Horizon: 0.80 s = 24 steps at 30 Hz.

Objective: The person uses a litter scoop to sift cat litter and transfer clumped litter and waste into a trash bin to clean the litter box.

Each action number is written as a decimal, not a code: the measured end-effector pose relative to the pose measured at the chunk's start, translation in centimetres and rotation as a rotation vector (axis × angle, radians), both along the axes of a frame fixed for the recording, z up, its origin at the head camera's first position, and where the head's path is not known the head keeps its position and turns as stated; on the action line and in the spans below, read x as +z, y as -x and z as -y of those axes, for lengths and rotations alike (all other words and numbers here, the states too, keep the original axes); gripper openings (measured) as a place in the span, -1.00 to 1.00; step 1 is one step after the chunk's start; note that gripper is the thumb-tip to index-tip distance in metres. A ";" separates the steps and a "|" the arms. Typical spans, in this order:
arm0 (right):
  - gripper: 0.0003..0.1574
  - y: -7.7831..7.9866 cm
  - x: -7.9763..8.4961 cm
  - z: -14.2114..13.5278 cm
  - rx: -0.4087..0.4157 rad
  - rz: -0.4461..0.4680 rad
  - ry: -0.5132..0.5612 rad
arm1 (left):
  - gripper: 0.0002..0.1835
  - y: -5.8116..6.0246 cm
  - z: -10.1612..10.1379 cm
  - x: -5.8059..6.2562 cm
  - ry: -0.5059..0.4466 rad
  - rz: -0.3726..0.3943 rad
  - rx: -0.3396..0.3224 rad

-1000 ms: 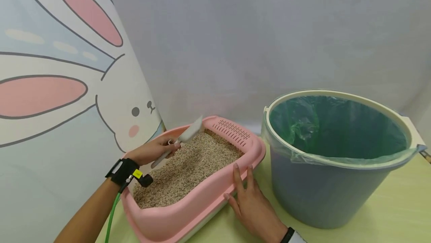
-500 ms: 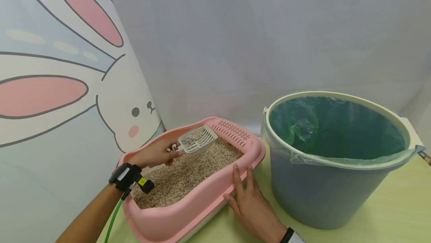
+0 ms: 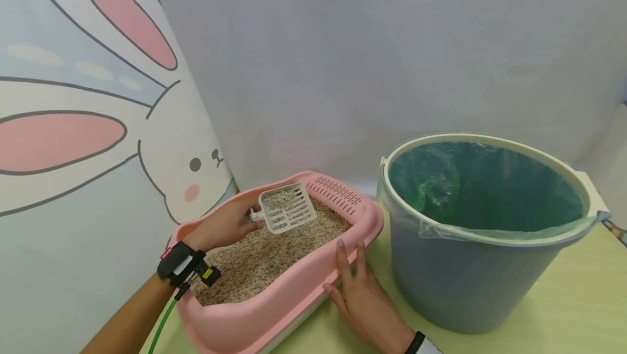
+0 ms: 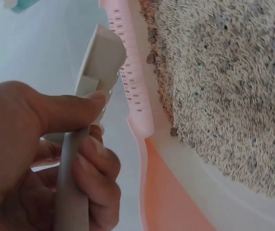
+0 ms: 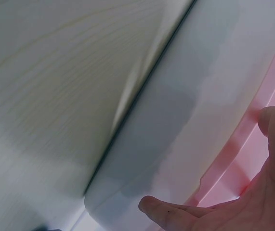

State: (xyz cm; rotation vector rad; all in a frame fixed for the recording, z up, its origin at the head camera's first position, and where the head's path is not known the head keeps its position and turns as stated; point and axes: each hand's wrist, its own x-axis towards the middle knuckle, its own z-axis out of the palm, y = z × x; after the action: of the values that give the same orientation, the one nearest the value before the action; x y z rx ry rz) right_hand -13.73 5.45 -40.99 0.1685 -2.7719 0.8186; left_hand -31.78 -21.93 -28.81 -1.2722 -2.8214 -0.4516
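My left hand (image 3: 227,227) grips a pale slotted litter scoop (image 3: 296,213) by its handle, over the pink litter box (image 3: 289,288). Some litter lies in the back part of the scoop, and its slots show towards the front. In the left wrist view, the thumb presses along the top of the scoop's handle (image 4: 73,187) and the fingers curl beneath. Beige pellet litter (image 3: 264,258) fills the box. My right hand (image 3: 369,305) rests with fairly straight, spread fingers against the box's near right side. In the right wrist view, its fingers (image 5: 171,214) touch the pink and white wall.
A large grey bucket (image 3: 441,278) with a cream rim stands right of the box, lined with a green plastic bag (image 3: 490,185). Behind are a grey cloth backdrop (image 3: 343,71) and a rabbit-print panel (image 3: 98,267). A green cable (image 3: 161,325) hangs from the left wrist.
The scoop has turned from edge-on to show its slotted face, now tilted towards the near side. Less litter covers it than half a second ago. My right hand has stayed in place.
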 end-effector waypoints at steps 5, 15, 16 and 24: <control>-0.01 0.0 0.1 0.0 0.004 0.029 0.012 | -0.54 -1.0 -0.3 0.2 0.070 -0.181 0.067; -0.02 0.1 0.1 -0.1 0.008 0.005 0.004 | -0.51 -1.9 -0.3 1.2 0.108 -0.314 0.143; -0.02 0.1 0.0 -0.1 0.007 0.000 0.002 | -0.49 -2.0 -0.3 1.3 0.106 -0.311 0.143; -0.01 0.2 -0.2 -0.2 0.006 -0.009 -0.005 | -0.69 -1.7 -0.1 1.5 0.012 -0.150 0.134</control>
State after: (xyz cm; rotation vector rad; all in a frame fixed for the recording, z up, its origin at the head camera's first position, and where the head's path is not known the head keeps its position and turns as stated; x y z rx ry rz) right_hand -13.88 5.65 -41.14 0.1818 -2.7661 0.8104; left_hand -30.08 -21.84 -27.28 -1.0618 -2.7643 -0.3201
